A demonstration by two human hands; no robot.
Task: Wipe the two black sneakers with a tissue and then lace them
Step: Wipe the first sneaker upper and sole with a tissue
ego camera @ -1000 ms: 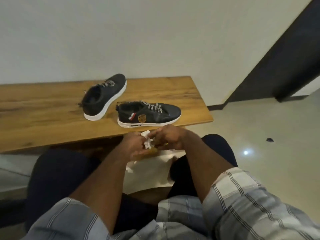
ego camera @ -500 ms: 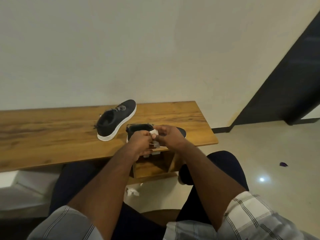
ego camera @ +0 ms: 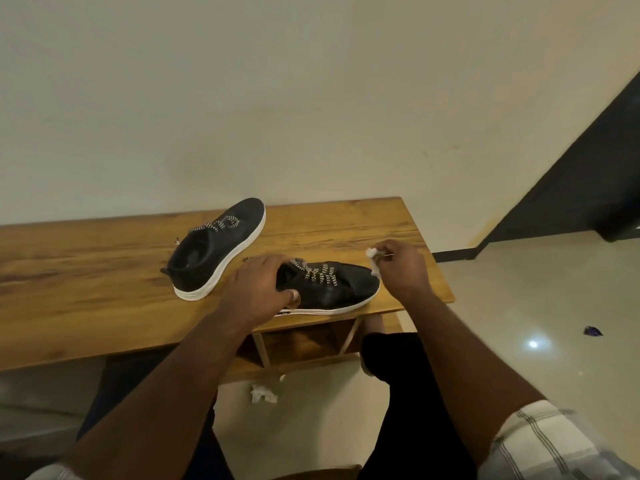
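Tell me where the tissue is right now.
In the head view, the tissue is pinched in the right hand, at the toe of the near sneaker on the table's right end.

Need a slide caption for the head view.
Left hand steadies the near black sneaker on the wooden bench; right hand holds a tissue at its toe.

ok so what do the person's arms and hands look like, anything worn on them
Both forearms are bare. The left hand and right hand show no gloves, rings or watch. Short sleeves in pale grey-and-white plaid with dark lines cover the upper arms.
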